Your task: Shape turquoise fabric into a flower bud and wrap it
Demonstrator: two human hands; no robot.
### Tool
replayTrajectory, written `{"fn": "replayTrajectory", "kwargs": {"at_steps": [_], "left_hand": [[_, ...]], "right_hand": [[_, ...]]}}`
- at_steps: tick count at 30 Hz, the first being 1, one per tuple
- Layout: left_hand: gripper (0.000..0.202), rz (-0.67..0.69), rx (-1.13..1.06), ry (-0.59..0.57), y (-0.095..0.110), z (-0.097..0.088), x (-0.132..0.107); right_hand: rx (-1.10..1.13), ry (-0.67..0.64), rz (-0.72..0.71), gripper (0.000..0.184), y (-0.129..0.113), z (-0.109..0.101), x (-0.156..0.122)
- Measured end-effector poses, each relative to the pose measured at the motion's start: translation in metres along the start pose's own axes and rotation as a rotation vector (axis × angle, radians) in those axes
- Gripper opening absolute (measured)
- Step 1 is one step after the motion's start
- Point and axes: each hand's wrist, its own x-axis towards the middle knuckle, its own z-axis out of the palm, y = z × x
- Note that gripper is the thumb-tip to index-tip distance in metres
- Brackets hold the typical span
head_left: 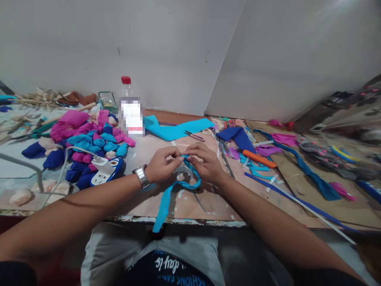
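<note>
A narrow light-blue fabric strip [164,202] runs up from the table's front edge in a loop to my fingertips. My left hand [165,163] pinches the strip's upper end, thumb against fingers, with a metal watch [141,176] on that wrist. Close against it, my right hand [205,162] is closed on the same end from the other side. What the fingertips do with the fabric there is partly hidden. Just beyond the hands lies a wider light-blue fabric piece [175,131], with small pink-handled thread snips [195,136] at its near edge.
Left are heaped pink, blue and cream fabric bundles [86,139], a power strip [104,174] with a plug and cord, and a red-capped bottle [126,85]. Right are an orange cutter [258,158], dark-blue fabric [236,137] and a long white stick [312,210]. A wall rises behind.
</note>
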Motion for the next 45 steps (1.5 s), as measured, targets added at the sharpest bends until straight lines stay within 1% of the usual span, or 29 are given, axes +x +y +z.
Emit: {"fn": "replayTrajectory", "kwargs": {"at_steps": [2,4,7,11,16,18,22,24,27,33,39,45], "left_hand": [[0.027,0.024,-0.040,0.064,-0.0009,0.0010,0.0010],[0.022,0.043,-0.094,0.099,-0.0018,0.0023,0.0017],[0.019,0.030,-0.152,0.083,-0.0038,0.0041,0.0022],[0.021,-0.004,-0.170,0.081,-0.0063,0.0053,0.0023],[0.028,-0.027,-0.166,0.055,-0.0045,0.0056,0.0022],[0.029,-0.011,-0.143,0.035,-0.0035,0.0050,0.0024],[0.026,0.068,-0.070,0.021,-0.0042,0.0037,0.0036],[0.025,0.069,-0.063,0.026,-0.0050,0.0036,0.0040],[0.025,0.026,-0.061,0.044,-0.0060,0.0040,0.0040],[0.031,-0.043,-0.099,0.092,-0.0061,0.0045,0.0037],[0.028,0.053,-0.084,0.116,-0.0023,0.0035,0.0046],[0.023,0.079,-0.070,0.142,-0.0017,0.0029,0.0037]], "right_hand": [[-0.004,-0.007,0.006,0.017,0.0002,-0.0002,0.0000],[-0.006,-0.019,0.000,0.018,0.0011,-0.0003,-0.0001],[-0.007,-0.007,-0.001,0.015,0.0027,-0.0002,-0.0003],[-0.014,0.059,0.038,0.011,0.0026,0.0002,0.0003],[-0.039,0.094,0.065,0.018,0.0030,0.0002,0.0019],[-0.051,0.091,0.073,0.019,0.0040,0.0000,0.0021],[-0.065,0.089,0.057,0.018,0.0054,-0.0001,0.0021],[-0.075,0.098,0.053,0.019,0.0055,-0.0001,0.0022],[-0.089,0.095,0.073,0.021,0.0055,-0.0002,0.0020],[-0.076,0.055,0.054,0.014,0.0062,0.0000,-0.0008],[-0.073,0.101,0.053,0.012,0.0020,-0.0001,0.0003],[-0.082,0.093,0.048,0.009,-0.0031,-0.0016,0.0025]]}}
